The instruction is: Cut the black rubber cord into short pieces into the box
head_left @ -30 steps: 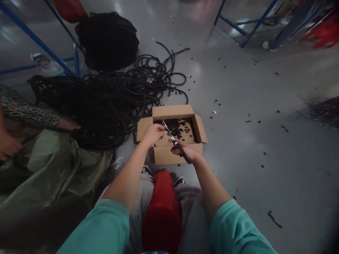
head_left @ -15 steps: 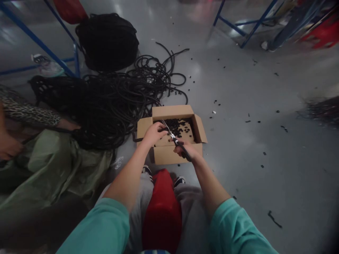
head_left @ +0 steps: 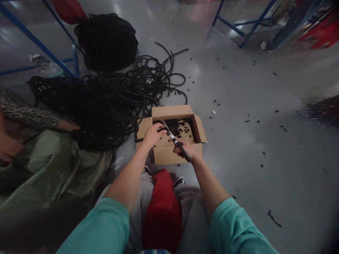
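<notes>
Over the open cardboard box, my right hand is closed around the handles of a pair of scissors. The blades point up and left, close to the fingertips of my left hand. That hand pinches a black cord, which runs out leftward over the box's side flap. Whether the blades touch the cord is too small to tell. Inside the box, many small black cut pieces lie on the bottom, thickest toward the back.
Left of the box spreads a tangled heap of black cord, with a large black coil behind it. Another person's hand is at far left by a green sheet. Blue metal frames stand behind. Black scraps dot the floor.
The cord by the box's left flap has shifted slightly upward. My hands and the scissors stay in almost the same place.
</notes>
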A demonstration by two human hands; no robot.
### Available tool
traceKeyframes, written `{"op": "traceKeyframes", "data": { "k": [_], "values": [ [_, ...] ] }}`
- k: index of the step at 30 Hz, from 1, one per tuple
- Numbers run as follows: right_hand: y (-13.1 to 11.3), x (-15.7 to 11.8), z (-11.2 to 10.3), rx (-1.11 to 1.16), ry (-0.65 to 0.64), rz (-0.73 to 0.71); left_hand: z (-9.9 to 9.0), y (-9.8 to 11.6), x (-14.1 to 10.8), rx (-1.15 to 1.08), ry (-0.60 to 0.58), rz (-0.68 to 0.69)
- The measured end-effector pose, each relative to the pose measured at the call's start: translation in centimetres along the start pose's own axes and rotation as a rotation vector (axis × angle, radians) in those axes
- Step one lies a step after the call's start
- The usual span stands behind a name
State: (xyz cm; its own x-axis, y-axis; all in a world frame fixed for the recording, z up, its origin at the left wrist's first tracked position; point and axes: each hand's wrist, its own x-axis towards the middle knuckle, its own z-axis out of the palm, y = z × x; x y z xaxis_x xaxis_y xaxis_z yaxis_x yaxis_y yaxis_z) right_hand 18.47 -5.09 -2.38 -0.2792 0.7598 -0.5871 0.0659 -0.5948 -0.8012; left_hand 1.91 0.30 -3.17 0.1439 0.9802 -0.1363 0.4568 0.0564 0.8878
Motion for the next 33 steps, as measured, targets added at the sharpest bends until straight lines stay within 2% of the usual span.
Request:
{"op": "traceKeyframes", "data": {
  "k": [6,12,26,33],
  "values": [
    [0.2,0.2,-0.2,0.011,-0.015,-0.073,0.6,0.1,-0.1,-0.18,-0.084,-0.104],
    [0.3,0.2,-0.6,-0.073,-0.024,-0.054,0.4,-0.2,-0.1,-0.316,-0.148,-0.152],
    [0.2,-0.1,-0.4,-0.063,-0.011,-0.049,-0.1,0.3,-0.2,-0.328,-0.201,-0.204],
    [0.3,0.0,-0.6,-0.059,-0.076,-0.081,-0.3,1.0,-0.5,-0.312,-0.217,-0.209]
  ]
}}
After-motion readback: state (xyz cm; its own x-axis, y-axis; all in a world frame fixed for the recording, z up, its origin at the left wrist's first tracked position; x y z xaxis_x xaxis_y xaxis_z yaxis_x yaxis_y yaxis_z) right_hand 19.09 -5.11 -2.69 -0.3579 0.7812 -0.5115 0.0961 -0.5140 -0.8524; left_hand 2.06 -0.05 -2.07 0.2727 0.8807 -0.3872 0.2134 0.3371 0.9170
